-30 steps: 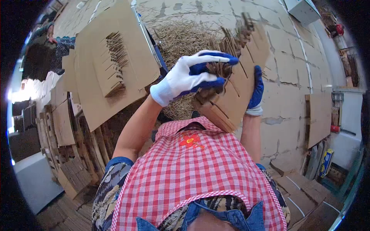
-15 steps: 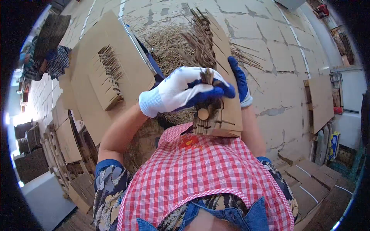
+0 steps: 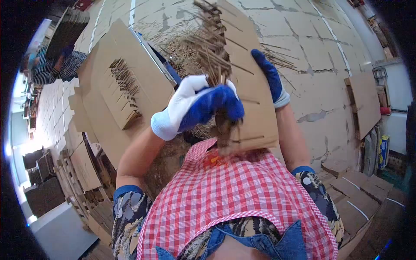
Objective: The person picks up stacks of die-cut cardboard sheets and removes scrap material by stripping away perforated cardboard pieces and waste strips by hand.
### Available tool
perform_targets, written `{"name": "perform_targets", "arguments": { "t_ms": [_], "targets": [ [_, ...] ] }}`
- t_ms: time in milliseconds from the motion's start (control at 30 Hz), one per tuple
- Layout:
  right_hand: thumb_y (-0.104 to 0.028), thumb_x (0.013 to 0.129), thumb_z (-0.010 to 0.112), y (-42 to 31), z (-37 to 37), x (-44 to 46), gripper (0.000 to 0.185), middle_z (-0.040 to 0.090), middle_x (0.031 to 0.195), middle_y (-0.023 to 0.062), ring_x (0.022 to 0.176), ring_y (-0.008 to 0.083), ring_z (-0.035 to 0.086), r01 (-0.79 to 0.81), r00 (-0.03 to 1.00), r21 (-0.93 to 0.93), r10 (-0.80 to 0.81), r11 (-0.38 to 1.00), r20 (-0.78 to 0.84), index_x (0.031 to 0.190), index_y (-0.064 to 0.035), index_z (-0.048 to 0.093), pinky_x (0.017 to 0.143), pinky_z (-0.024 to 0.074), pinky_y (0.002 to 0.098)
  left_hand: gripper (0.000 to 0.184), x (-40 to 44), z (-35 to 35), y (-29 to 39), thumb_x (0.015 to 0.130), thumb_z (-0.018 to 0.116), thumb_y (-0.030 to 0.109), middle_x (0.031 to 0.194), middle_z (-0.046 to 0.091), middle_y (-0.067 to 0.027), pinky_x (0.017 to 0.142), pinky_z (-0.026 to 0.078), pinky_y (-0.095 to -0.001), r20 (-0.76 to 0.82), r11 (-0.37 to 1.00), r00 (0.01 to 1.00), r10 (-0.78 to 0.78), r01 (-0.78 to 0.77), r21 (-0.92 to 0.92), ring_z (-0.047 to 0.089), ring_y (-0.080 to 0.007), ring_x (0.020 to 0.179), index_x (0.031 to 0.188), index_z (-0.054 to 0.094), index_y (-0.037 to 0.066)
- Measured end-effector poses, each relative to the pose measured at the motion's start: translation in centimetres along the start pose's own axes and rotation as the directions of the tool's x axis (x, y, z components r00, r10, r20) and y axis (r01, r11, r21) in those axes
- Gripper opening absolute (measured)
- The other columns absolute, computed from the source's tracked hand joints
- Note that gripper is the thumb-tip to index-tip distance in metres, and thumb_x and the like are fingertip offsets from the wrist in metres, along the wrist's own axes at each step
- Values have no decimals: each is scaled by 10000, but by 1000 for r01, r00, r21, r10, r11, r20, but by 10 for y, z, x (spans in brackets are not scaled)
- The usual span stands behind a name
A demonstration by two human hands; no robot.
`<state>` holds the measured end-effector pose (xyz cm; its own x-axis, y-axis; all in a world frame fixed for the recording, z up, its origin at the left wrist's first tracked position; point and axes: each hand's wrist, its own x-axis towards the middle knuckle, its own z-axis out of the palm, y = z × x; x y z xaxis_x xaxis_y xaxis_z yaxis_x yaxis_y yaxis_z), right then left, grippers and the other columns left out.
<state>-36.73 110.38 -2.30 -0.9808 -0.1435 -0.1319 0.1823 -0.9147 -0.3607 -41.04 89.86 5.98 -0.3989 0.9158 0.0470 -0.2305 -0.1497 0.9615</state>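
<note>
A thick stack of slotted cardboard sheets (image 3: 249,93) stands tilted against my checked apron. Thin brown cardboard strips (image 3: 213,56) stick out in a ragged row along its left edge. My left hand (image 3: 203,104), in a white glove with a blue palm, has its fingers curled round some of these strips near the lower left side; motion blurs the fingertips. My right hand (image 3: 271,78), in the same kind of glove, grips the stack's right edge, its fingers partly hidden behind it.
A second slotted stack (image 3: 123,93) lies on a large cardboard sheet (image 3: 97,65) at left. Loose strips (image 3: 180,52) pile up behind my left hand. A person in a checked sleeve (image 3: 71,65) is at far left. Flat cardboard bundles (image 3: 359,190) lie at lower right.
My left hand has shifted slightly left, with its blue palm side now facing me more. The stack has tipped a little left. A round cardboard-coloured spot below the hand no longer shows.
</note>
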Motion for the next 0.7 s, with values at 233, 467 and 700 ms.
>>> {"name": "perform_targets", "arguments": {
  "t_ms": [233, 467, 700],
  "targets": [
    [-277, 887, 493, -5, -10, 5, 464, 512, 1215, 118, 1091, 235, 511, -37, 999, -14, 38, 999, 26, 1276, -40, 405, 935, 411, 375, 304, 6, 2, -8, 907, 487, 263, 761, 597, -72, 615, 438, -262, -45, 985, 994, 98, -104, -141, 560, -131, 699, 810, 563, -15],
    [-280, 908, 424, -17, -57, 15, 475, 488, 1241, 127, 1103, 242, 505, 142, 982, -303, -173, 942, -79, 1300, -18, 361, 958, 397, 372, 277, 6, 11, 8, 904, 455, 219, 671, 574, -97, 547, 429, -323, -60, 883, 998, 29, 3, 469, 568, -225, 593, 758, 527, -5],
    [-137, 912, 397, -53, -40, 9, 402, 482, 1254, 92, 1148, 196, 468, 361, 931, -854, -188, 375, 312, 1300, -35, 383, 983, 353, 312, 207, 15, -5, -15, 863, 470, 181, 668, 535, -178, 566, 428, -390, 38, 503, 993, 110, -89, 860, 553, -360, 652, 776, 515, -1]
  ]
}}
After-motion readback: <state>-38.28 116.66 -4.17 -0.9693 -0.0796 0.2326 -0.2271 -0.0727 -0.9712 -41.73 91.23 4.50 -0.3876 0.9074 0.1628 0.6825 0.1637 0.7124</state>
